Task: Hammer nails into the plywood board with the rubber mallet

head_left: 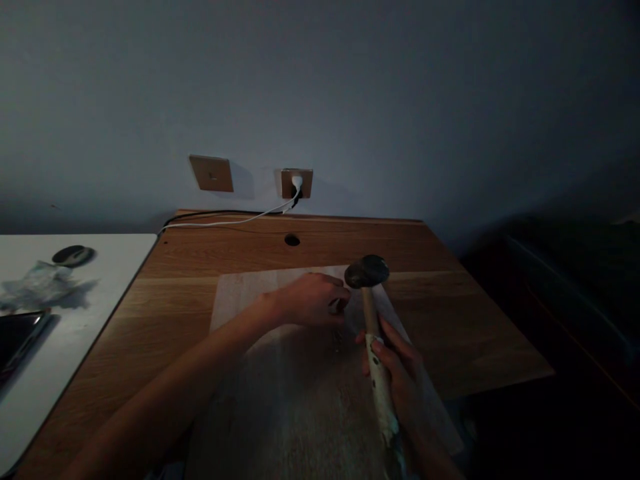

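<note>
My right hand (400, 363) is wrapped round the handle of a mallet (380, 380), closed on it. The mallet has a dark rounded head and a pale wooden handle with a worn, peeling wrap lower down. Its head is raised at the far right part of a pale wooden board (280, 400), close to my left hand (315, 299). That left hand is over the board with its fingers curled and pressed together. What they pinch, if anything, is hidden. A small dark object (338, 341) shows just below the fingertips, too dim to name.
Beneath the board is a brown wooden desk (170, 320) with a round cable hole (292, 239). A white table (115, 280) at left bears crumpled clear plastic (43, 283), a dark oval object (73, 255) and a dark-screened device (20, 337). Cables (225, 221) lead to a wall socket (297, 183).
</note>
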{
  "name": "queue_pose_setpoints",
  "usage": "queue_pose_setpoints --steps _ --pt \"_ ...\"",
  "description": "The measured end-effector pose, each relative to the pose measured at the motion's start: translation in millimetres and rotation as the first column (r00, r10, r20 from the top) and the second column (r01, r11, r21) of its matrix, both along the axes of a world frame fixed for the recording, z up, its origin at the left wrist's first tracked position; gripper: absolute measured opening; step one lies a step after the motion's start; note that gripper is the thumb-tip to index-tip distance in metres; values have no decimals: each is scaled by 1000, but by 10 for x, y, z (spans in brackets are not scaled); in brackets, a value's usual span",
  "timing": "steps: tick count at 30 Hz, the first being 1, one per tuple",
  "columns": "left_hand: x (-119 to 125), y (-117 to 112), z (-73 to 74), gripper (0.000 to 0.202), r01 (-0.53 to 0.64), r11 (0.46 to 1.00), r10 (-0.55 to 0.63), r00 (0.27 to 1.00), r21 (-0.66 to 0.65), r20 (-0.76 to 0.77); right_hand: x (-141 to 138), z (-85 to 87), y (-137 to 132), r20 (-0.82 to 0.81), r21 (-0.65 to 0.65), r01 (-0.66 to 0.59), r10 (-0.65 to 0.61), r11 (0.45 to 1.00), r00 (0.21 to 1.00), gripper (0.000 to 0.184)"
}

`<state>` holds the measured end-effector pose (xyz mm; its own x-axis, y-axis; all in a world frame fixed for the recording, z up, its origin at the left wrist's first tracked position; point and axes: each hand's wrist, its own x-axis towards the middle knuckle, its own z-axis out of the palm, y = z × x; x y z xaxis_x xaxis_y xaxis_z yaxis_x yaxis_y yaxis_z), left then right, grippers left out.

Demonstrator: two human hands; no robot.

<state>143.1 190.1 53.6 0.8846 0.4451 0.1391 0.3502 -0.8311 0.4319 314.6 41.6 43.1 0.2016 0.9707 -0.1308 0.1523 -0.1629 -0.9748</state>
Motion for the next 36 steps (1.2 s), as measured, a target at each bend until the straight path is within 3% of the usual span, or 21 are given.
queue_pose_setpoints --steps 2,6,12,20,36 --pt "40 -108 33 10 70 997 -72 993 -23 -97 -9 9 4 -12 -6 1 -1 1000 1000 37" --pt "55 -188 -19 16 100 994 -105 975 -33 -194 -29 20 11 -23 20 1 -1 1000 1000 33" --pt "32 -145 -90 14 111 992 -122 971 -62 -205 -13 9 2 -15 -21 3 -3 1000 1000 34" --pt "45 -152 -74 9 95 992 -110 974 -86 -199 -52 78 24 -17 -7 10 -11 1000 1000 32" --pt "26 -124 -37 4 88 995 -95 979 -49 -182 -10 26 3 1 -19 -26 26 999 1000 35"
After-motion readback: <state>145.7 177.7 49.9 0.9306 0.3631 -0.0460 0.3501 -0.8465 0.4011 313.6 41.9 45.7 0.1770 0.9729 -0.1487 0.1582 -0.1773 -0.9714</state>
